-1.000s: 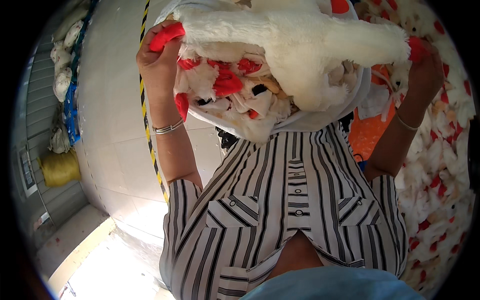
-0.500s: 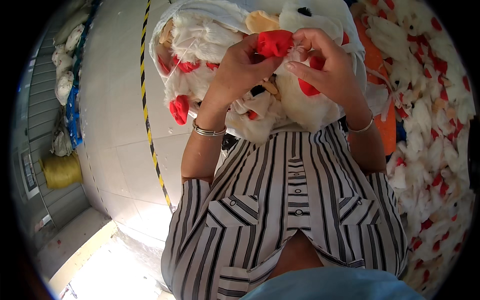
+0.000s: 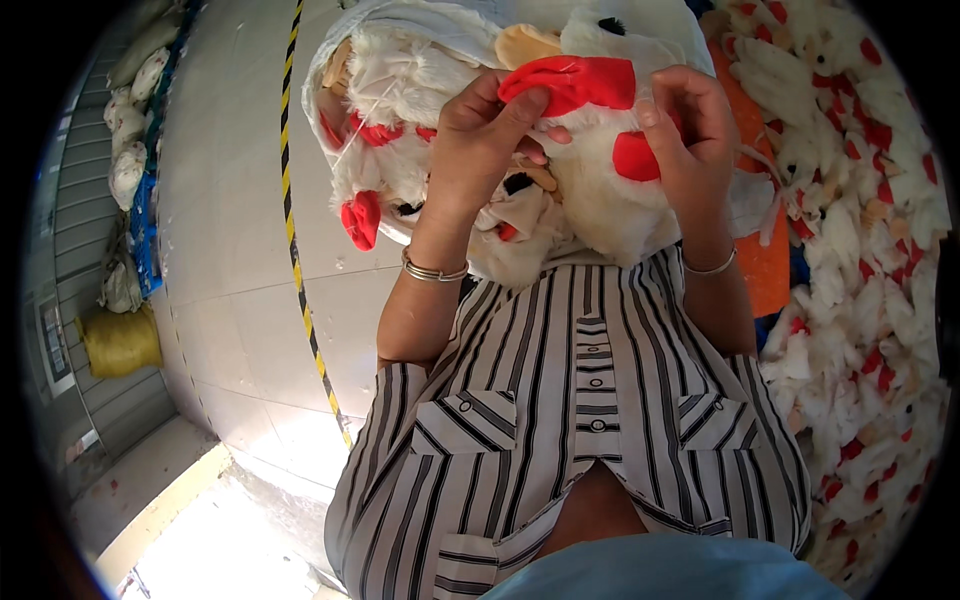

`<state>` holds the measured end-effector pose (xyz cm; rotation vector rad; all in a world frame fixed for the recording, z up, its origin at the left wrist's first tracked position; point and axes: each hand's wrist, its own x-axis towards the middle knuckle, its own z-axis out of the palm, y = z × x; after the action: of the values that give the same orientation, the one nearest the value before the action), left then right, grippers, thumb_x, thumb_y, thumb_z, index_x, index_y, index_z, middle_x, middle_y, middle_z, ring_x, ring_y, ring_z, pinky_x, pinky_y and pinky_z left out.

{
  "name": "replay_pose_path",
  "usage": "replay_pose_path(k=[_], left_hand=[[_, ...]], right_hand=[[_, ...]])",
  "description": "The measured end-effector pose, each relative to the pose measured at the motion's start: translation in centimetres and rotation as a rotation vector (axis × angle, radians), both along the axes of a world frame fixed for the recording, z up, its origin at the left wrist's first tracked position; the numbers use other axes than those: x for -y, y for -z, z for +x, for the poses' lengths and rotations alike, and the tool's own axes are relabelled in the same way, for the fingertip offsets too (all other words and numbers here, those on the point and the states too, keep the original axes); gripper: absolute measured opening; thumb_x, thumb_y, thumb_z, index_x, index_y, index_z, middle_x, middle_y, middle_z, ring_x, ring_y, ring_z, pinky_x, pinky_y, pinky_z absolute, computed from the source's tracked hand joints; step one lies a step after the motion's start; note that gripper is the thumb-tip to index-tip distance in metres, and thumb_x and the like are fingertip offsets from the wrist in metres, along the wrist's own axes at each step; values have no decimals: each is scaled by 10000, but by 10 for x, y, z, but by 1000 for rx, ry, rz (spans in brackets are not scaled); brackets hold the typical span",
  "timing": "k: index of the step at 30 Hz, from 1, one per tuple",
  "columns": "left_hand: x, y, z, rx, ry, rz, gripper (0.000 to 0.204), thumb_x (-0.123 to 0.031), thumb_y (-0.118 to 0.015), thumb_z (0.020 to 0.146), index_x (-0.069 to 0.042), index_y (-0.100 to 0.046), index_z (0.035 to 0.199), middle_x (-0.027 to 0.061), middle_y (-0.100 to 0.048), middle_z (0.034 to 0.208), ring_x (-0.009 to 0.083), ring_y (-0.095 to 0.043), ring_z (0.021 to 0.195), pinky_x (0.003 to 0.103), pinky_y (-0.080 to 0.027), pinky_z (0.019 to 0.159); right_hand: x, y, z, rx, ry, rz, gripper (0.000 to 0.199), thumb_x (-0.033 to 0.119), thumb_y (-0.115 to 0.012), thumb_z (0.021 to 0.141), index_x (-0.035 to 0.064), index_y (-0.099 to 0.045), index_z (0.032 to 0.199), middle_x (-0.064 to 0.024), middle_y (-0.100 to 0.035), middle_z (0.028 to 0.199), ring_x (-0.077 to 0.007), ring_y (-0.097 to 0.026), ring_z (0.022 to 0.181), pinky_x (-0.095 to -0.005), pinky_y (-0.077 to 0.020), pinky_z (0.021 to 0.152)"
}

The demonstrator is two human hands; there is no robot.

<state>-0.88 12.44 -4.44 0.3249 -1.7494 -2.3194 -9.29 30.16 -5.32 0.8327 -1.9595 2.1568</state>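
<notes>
Left hand [image 3: 487, 135] pinches the red fabric piece [image 3: 592, 80], now spread longer above the white plush [image 3: 612, 222] on my remote feed — right hand [image 3: 694, 125], fingers parted, just beside its end — leaving, I judge, the left controlling it.

Plush pieces [image 3: 415, 75] lie in a cloth sack [image 3: 440, 12] before the person [image 3: 560, 400]. Left of it, a tape strip [image 3: 291, 200] crosses the floor [image 3: 230, 200]; bundles [image 3: 127, 170] line the far left. Rightward lies a plush heap [image 3: 850, 290].
</notes>
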Motion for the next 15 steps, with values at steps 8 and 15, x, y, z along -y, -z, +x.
replay_pose_path(k=[8, 15], left_hand=[[6, 7, 7, -45, 65, -30, 200, -190, -647, 953, -4, -661, 1025, 33, -679, 878, 59, -595, 619, 207, -535, 598], [-9, 6, 2, -101, 23, -92, 165, -119, -619, 954, 18, -645, 1042, 57, -682, 946, 109, -662, 822, 249, -566, 719]], right_hand=[[-7, -14, -2, -174, -163, 306, 175, 59, -741, 833, 28, -572, 869, 4, -556, 732, -39, -497, 643, -206, -423, 571], [-11, -6, 4, -105, 27, 186, 309, 112, -768, 839, 48, -486, 727, 52, -483, 629, -13, -430, 593, -165, -338, 527]])
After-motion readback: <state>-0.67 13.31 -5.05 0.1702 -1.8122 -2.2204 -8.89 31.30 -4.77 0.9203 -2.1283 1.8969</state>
